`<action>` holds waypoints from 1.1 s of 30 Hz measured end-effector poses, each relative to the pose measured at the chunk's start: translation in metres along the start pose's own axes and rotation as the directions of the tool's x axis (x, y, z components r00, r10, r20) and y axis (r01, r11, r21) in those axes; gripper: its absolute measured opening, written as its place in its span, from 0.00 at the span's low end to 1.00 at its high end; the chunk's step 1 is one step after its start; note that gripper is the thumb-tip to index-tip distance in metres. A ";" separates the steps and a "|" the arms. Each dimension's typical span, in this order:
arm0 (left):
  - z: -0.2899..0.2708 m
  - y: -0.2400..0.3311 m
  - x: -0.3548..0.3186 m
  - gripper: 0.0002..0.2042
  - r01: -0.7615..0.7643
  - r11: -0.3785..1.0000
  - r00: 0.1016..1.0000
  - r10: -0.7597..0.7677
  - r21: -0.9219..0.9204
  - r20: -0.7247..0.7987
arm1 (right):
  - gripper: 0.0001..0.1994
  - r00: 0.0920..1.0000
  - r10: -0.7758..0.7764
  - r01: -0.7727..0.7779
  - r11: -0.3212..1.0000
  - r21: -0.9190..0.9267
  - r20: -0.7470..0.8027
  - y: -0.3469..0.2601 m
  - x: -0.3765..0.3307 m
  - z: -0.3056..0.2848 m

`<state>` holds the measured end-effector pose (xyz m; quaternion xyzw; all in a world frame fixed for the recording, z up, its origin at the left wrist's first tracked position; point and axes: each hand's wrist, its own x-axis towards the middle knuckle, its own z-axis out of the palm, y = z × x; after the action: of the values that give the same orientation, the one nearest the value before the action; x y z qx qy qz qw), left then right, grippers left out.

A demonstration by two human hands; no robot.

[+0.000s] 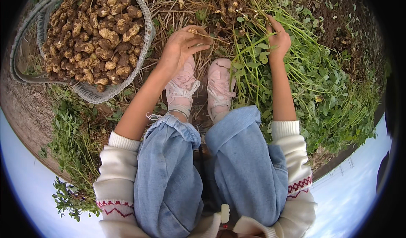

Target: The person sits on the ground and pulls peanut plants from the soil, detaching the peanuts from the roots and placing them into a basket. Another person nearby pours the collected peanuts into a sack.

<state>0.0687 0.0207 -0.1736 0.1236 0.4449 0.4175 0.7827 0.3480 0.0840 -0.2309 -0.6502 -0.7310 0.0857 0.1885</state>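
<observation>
1. Far left: woven grey basket (149, 34) sits on the ground, heaped with muddy peanut pods (95, 35). Its handle loops out on the left side.
2. Below the basket: leafy green plants (76, 145) lie on the dry soil, beside the person's left sleeve.
3. Left hand (179, 47): reaches forward just right of the basket rim, not touching it. Fingers curled in, thumb and fingertips pinching a single peanut pod (192, 30) with a thin stem running off to the right. Hand hovers above the left shoe.
4. Centre: two pink laced shoes (203, 86) side by side on straw and soil, blue jeans (211, 166) with rolled cuffs below them. Person is squatting or seated, knees apart.
5. Centre top: clump of pods on roots (230, 1) lies on the ground beyond the shoes, between the two hands, soil still on them.
6. Right hand (278, 39): stretched out into the pulled peanut plant (270, 64), fingers closed around green stems near the root end. What exactly sits inside the grip is hidden by the fingers.
7. Right: thick spread of green foliage (334, 94) covers the ground, dark soil (338, 22) beyond it.
8. Both sleeves: cream knit with a red pattern band, pushed up to the elbows.
</observation>
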 end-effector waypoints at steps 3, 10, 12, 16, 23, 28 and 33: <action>-0.011 -0.007 0.004 0.16 0.017 1.000 0.998 -0.018 -0.011 -0.059 | 0.14 1.000 -0.006 0.006 1.000 0.000 -0.004 0.003 -0.001 0.003; -0.013 -0.007 0.008 0.15 0.036 0.988 0.996 -0.023 0.152 -0.086 | 0.14 1.000 0.008 -0.008 1.000 -0.013 0.016 0.004 -0.001 0.002; -0.014 -0.008 0.009 0.14 0.045 0.947 0.990 -0.001 0.317 -0.140 | 0.14 0.999 0.019 -0.019 1.000 -0.014 0.027 0.003 -0.002 0.001; -0.025 -0.010 0.018 0.13 0.028 0.749 0.983 0.100 0.661 -0.155 | 0.14 1.000 0.010 -0.010 1.000 0.002 0.023 0.002 0.000 0.001; -0.020 -0.006 0.035 0.14 0.206 0.848 0.978 -0.181 0.489 -0.099 | 0.13 1.000 -0.014 0.015 0.999 0.029 -0.017 0.003 -0.002 0.001; -0.009 -0.001 0.029 0.16 0.207 0.938 0.968 -0.155 0.278 -0.197 | 0.12 1.000 -0.023 0.023 1.000 0.020 -0.017 -0.001 -0.001 -0.001; -0.019 0.000 0.032 0.18 0.139 0.925 0.950 -0.023 0.353 -0.312 | 0.14 0.999 0.013 -0.013 1.000 0.001 0.033 0.002 -0.001 -0.001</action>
<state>0.0614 0.0417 -0.2030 0.1851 0.6346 0.3068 0.6847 0.3499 0.0830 -0.2309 -0.6532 -0.7299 0.0980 0.1761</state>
